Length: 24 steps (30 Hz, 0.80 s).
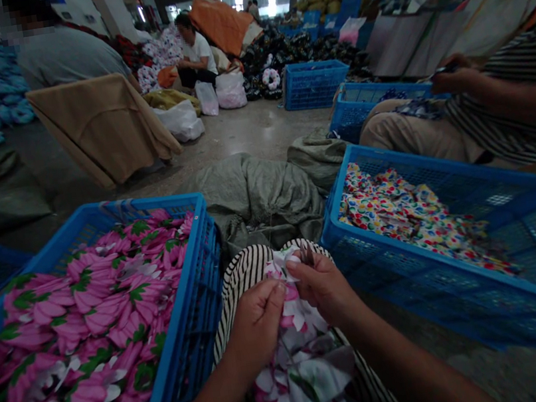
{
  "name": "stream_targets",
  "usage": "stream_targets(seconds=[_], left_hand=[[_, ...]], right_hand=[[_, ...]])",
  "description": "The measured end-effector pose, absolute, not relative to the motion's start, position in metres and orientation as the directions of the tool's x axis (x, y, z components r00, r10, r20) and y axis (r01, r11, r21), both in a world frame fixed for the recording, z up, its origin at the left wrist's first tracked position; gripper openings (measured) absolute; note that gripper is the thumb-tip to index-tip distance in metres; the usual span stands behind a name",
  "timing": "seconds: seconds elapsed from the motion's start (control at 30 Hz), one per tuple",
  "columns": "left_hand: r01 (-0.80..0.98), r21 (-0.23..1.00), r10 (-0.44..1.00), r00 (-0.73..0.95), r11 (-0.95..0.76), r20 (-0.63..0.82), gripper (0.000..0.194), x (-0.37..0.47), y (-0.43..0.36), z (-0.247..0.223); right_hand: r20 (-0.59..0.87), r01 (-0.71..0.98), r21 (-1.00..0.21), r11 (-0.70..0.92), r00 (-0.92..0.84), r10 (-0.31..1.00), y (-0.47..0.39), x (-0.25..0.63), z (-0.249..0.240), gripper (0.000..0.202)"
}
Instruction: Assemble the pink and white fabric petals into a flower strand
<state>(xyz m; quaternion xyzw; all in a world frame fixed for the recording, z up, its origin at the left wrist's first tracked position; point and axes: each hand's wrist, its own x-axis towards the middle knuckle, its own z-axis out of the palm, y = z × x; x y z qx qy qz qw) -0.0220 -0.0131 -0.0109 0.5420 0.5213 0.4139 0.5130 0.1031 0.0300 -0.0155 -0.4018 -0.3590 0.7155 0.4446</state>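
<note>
White and pink petal-shaped fabric (303,350) lies across the striped cloth (245,268) over my lap. My left hand (260,316) pinches the upper part of this fabric between thumb and fingers. On the other side, my right hand (321,284) grips the same fabric near its top, and a small dark metal tool (309,255) sticks up from its fingers. The two hands are close together, fingertips nearly meeting. Pink fabric flowers with green parts (107,305) fill the blue crate (204,227) at the left.
At the right, a blue crate (335,214) holds colourful dotted fabric (405,214). Grey-green sacks (257,192) lie ahead. A person in stripes (518,90) sits at right; another person (70,56) sits ahead left behind a cloth-draped chair (95,126). Another blue crate (315,83) stands farther off.
</note>
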Motion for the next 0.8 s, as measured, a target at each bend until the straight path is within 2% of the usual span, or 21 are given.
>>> stream_targets(seconds=[0.07, 0.13, 0.2, 0.27, 0.37, 0.5, 0.57, 0.7, 0.73, 0.8], left_hand=[[0.010, 0.985, 0.977, 0.132, 0.170, -0.169, 0.026, -0.023, -0.011, -0.015], [-0.153, 0.957, 0.969, 0.058, 0.248, -0.242, 0.022, -0.022, -0.009, -0.020], [-0.273, 0.928, 0.958, -0.062, 0.254, -0.280, 0.019, -0.021, -0.009, -0.025], [-0.287, 0.933, 0.953, -0.142, 0.219, -0.268, 0.017, -0.018, -0.010, -0.027], [-0.345, 0.912, 0.948, -0.142, 0.221, -0.283, 0.018, -0.015, -0.011, -0.024], [-0.681, 0.694, 0.911, -0.096, 0.234, -0.401, 0.018, -0.014, -0.009, -0.017], [-0.678, 0.701, 0.926, -0.079, 0.221, -0.369, 0.020, -0.014, -0.008, -0.017], [-0.417, 0.887, 0.970, -0.042, 0.200, -0.238, 0.027, -0.012, -0.008, -0.024], [-0.397, 0.897, 0.969, -0.067, 0.194, -0.240, 0.027, -0.012, -0.007, -0.026], [-0.482, 0.850, 0.941, -0.133, 0.213, -0.311, 0.022, -0.013, -0.003, -0.030]], right_hand=[[-0.197, -0.295, -0.912, -0.285, -0.294, 0.935, 0.029, 0.105, -0.017, 0.025], [-0.115, -0.207, -0.960, -0.189, -0.322, 0.940, 0.025, 0.106, -0.018, 0.020], [-0.056, -0.099, -0.990, -0.098, -0.364, 0.930, 0.019, 0.105, -0.018, 0.017], [-0.045, -0.028, -0.998, -0.061, -0.397, 0.917, 0.014, 0.103, -0.019, 0.018], [-0.089, -0.094, -0.986, -0.140, -0.416, 0.905, 0.014, 0.101, -0.025, 0.018], [-0.223, -0.301, -0.905, -0.302, -0.269, 0.937, 0.021, 0.105, -0.034, 0.022], [-0.225, -0.290, -0.917, -0.275, -0.194, 0.955, 0.022, 0.105, -0.034, 0.021], [-0.036, -0.074, -0.996, -0.058, -0.265, 0.963, 0.016, 0.098, -0.028, 0.012], [-0.020, -0.051, -0.998, -0.036, -0.274, 0.961, 0.015, 0.097, -0.027, 0.012], [-0.052, -0.089, -0.993, -0.075, -0.241, 0.969, 0.015, 0.098, -0.028, 0.011]])
